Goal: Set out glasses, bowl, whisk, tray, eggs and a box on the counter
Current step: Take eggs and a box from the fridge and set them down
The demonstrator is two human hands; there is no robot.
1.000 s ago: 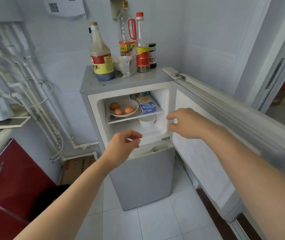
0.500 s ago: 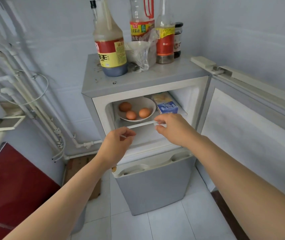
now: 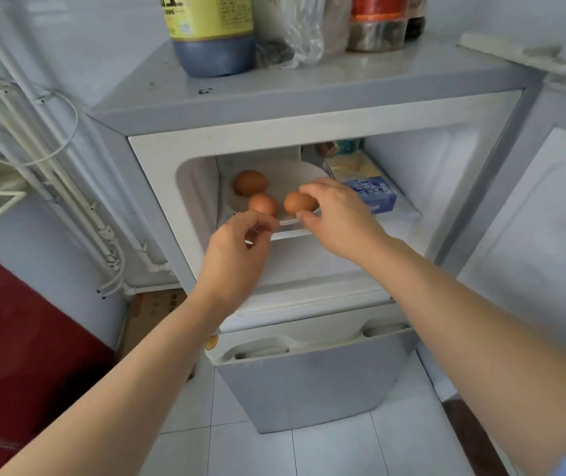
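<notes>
While I'm leaning into the little fridge [image 3: 309,108], here's the count for the top compartment: three brown eggs [image 3: 262,204], one white plate [image 3: 291,166] under them, one blue-and-white carton [image 3: 374,195], plus my two hands.

My right hand [image 3: 340,218] has thumb and forefinger pinched round the nearest egg [image 3: 297,202]. The other two sit just left of that hand, one right ahead of my left knuckles and one further back. My left hand [image 3: 236,249] is curled up at the near rim of the plate, below and left of my right hand. Honestly can't tell if the fingertips are on the rim or holding nothing.

The carton lies flat just off the right side of my right hand, on the same shelf [image 3: 405,214], with a yellowish pack [image 3: 350,166] behind it. My right hand hides the plate's front-right rim and a corner of the carton.

Above both hands, on the fridge top, all cropped: one big bottle with a yellow label [image 3: 212,22] and dark liquid, one crumpled clear plastic bag [image 3: 295,36], one red-banded bottle [image 3: 376,25] and one dark jar [image 3: 415,15]. The open door [image 3: 549,235] is right of my right arm. White pipes [image 3: 51,159], a red cabinet [image 3: 16,338] and a cardboard box [image 3: 157,307] on the floor are left of my left arm.

The carton has white Chinese characters and some Latin letters, too blurry to read. Same for the yellow label's small print.
</notes>
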